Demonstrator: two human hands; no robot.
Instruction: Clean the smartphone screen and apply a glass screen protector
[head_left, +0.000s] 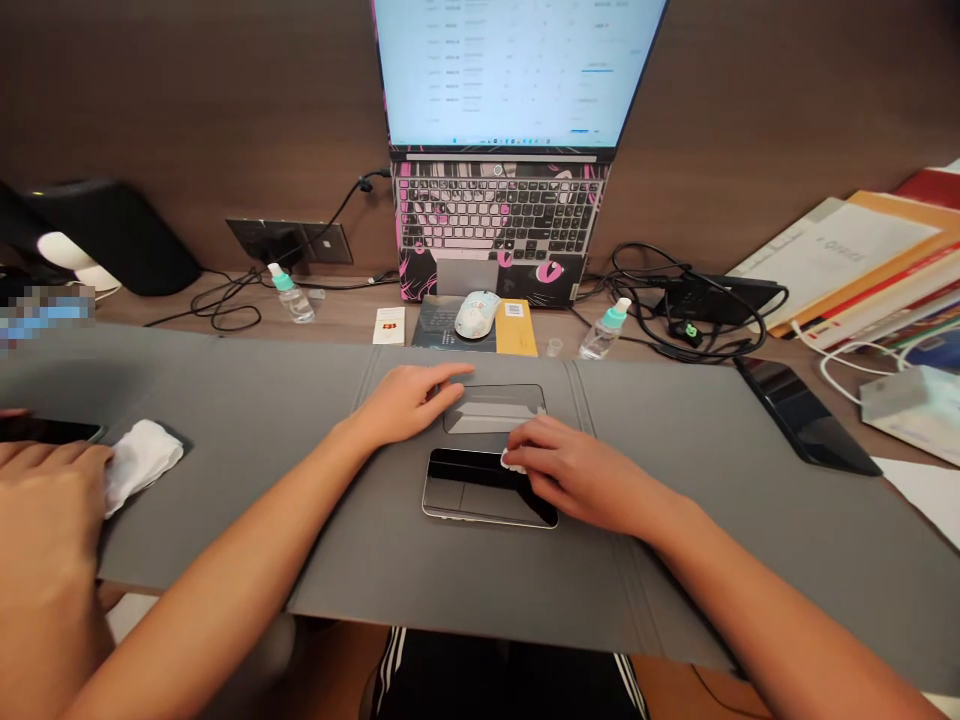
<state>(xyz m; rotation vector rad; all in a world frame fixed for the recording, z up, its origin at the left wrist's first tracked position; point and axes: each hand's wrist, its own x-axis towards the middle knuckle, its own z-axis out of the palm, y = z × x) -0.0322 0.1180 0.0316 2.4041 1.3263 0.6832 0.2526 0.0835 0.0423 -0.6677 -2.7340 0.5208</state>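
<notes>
A phone (480,490) lies face up on the grey desk mat, its dark glossy screen showing reflections. Pinched in my right hand (577,470) is a small white wipe (513,461), held at the upper right part of this screen. Just beyond the phone rests a see-through, dark-edged screen protector (495,410). My left hand (412,402) lies on the mat at the protector's left side, index finger and thumb stretched out. It holds nothing, and whether the thumb touches the protector I cannot tell.
Behind the mat (360,560) stand a laptop (495,215), a mouse (477,314) and two spray bottles (292,294). A dark tablet-like slab (802,415) and stacked folders (862,260) are on the right. At left, another person's hand (49,500) is beside a white cloth (142,460).
</notes>
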